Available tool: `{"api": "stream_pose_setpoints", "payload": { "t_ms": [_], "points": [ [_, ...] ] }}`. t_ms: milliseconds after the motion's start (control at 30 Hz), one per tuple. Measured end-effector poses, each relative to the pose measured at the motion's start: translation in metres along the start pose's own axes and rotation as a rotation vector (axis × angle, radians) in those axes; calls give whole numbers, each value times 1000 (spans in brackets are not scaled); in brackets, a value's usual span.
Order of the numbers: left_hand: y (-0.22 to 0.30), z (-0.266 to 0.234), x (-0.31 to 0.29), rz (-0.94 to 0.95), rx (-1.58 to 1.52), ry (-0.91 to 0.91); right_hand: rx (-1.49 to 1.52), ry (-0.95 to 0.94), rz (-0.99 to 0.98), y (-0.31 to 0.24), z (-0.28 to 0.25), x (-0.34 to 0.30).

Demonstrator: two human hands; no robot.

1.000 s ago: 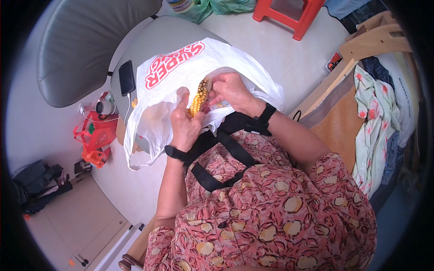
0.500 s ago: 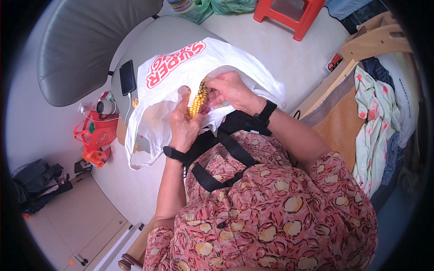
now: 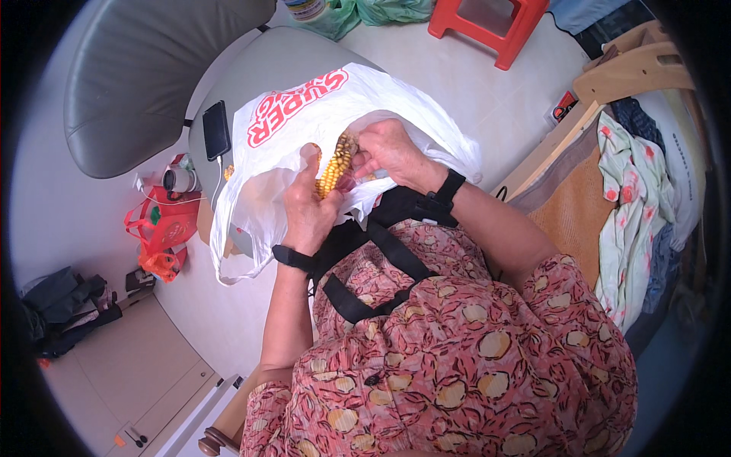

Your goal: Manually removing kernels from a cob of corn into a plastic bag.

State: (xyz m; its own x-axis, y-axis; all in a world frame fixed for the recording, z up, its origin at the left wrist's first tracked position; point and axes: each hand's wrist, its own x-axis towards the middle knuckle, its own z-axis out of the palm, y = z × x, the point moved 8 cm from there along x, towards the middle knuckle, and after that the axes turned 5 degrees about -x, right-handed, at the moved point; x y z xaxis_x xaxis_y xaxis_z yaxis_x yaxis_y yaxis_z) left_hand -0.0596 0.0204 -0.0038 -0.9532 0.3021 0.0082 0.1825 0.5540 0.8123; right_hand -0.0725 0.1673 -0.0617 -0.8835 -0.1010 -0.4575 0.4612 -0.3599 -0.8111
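An ear of dried yellow corn (image 3: pixel 333 170) lies between my hands, over the opening of a white plastic bag (image 3: pixel 381 87) with red lettering. My left hand (image 3: pixel 311 207) is closed around the ear's lower part, thumb along its near side. At the upper end, the fingers of my right hand (image 3: pixel 396 154) are curled against the cob, gripping it near the tip. Some kernels there look darker or bare. The bag is spread over a grey chair seat (image 3: pixel 304 47), and its inside is mostly hidden by my hands.
A black phone (image 3: pixel 216 131) on a white cable lies on the seat left of the bag. Red bags (image 3: pixel 164 225) stand at the left. A red stool (image 3: pixel 487 30) is at the far right, with a wooden-framed piece of furniture (image 3: pixel 567 152) and a patterned cloth (image 3: pixel 617 221) nearer.
My right hand's fingers have shifted slightly at the upper end of the corn, showing more of the tip. The left hand and the bag are nearly unchanged.
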Motion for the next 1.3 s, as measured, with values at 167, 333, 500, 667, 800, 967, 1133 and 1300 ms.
{"api": "stream_pose_setpoints", "payload": {
  "t_ms": [167, 333, 500, 667, 800, 967, 1133, 1300],
  "points": [
    [-7, 0, -1, 25, -16, 42, 23, 4, 3, 5, -1, 0],
    [-7, 1, 1, -16, 50, 6, 72, -72, 20, -1, 5, -5],
    [-11, 0, 0, 10, 52, 27, 34, -91, 6, -5, 8, -10],
    [-13, 2, -1, 39, 39, 22, 23, -95, 2, -7, 8, -12],
    [-6, 3, 0, 52, 89, 0, -18, -80, 14, -2, 4, -8],
    [-1, 3, -1, 101, 131, 11, 8, -71, 12, -2, 5, -9],
    [1, 4, -1, 135, 184, 11, 5, -83, 9, 3, 4, -6],
    [3, 3, 0, 89, 85, 28, 17, -15, 1, 10, -5, -2]
  ]
}}
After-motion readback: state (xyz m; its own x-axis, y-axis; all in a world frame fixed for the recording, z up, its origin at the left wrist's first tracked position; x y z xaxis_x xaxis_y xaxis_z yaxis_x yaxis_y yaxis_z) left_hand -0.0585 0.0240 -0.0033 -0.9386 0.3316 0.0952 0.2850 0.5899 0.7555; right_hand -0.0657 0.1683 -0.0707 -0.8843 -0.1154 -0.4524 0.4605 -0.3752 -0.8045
